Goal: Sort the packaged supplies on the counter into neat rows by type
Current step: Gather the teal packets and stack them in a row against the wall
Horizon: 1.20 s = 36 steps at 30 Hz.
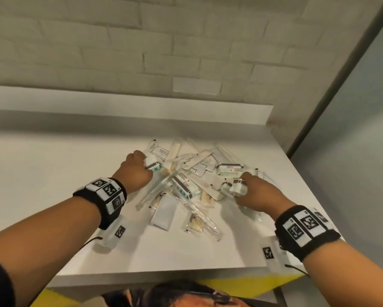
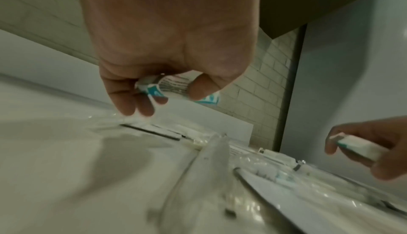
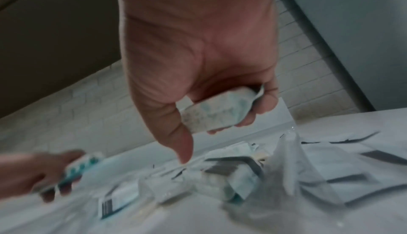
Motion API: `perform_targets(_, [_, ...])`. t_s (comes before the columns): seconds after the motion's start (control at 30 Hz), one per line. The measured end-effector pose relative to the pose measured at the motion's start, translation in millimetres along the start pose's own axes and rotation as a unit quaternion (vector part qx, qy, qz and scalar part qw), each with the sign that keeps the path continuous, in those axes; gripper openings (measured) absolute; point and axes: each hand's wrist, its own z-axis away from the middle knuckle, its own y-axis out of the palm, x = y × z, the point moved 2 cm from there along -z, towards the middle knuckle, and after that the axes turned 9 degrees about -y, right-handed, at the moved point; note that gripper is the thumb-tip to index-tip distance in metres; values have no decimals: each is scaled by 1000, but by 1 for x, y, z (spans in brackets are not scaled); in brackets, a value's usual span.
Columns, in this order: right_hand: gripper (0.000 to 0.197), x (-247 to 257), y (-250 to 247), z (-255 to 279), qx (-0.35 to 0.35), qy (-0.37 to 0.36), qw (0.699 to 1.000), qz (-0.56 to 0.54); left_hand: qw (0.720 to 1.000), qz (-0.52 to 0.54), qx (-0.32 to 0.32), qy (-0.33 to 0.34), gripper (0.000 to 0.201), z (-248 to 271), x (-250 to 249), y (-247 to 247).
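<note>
A jumbled pile of packaged supplies (image 1: 192, 185) lies on the white counter (image 1: 53, 173): white-and-teal wrapped packs, wooden sticks in clear sleeves, flat white pouches. My left hand (image 1: 139, 169) is at the pile's left edge and grips a white-and-teal pack (image 1: 154, 166), seen between thumb and fingers as the pack (image 2: 176, 88) in the left wrist view. My right hand (image 1: 252, 191) is at the pile's right side, curled around another white wrapped pack (image 1: 237, 185); in the right wrist view that pack (image 3: 215, 112) sits lifted above the pile.
A white raised ledge (image 1: 141, 111) backs the counter below a brick wall (image 1: 164, 41). A grey panel (image 1: 352, 129) stands at the right. The counter's front edge (image 1: 164, 278) is close to my body. Bare counter stretches left of the pile.
</note>
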Motion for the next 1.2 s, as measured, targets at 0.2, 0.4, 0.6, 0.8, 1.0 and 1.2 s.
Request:
perform_targets(0.2, [67, -6, 10, -31, 83, -15, 992, 97, 964, -179, 62, 188, 61, 11, -54, 13])
perform_targets(0.4, [57, -19, -32, -77, -28, -80, 987, 136, 882, -377, 81, 271, 62, 11, -90, 54])
perform_targets(0.6, [45, -14, -9, -105, 23, -142, 981, 127, 864, -394, 57, 307, 58, 12, -103, 65])
perform_targets(0.8, [40, -22, -16, -113, 21, -120, 988, 95, 913, -255, -24, 319, 58, 37, -112, 52])
perform_targets(1.0, [55, 13, -40, -112, -39, -98, 992, -71, 958, -184, -74, 208, 56, 42, -67, -22])
perform_targets(1.2, [42, 135, -34, -108, 11, -170, 949, -266, 954, -287, -53, 69, 51, 21, 31, -81])
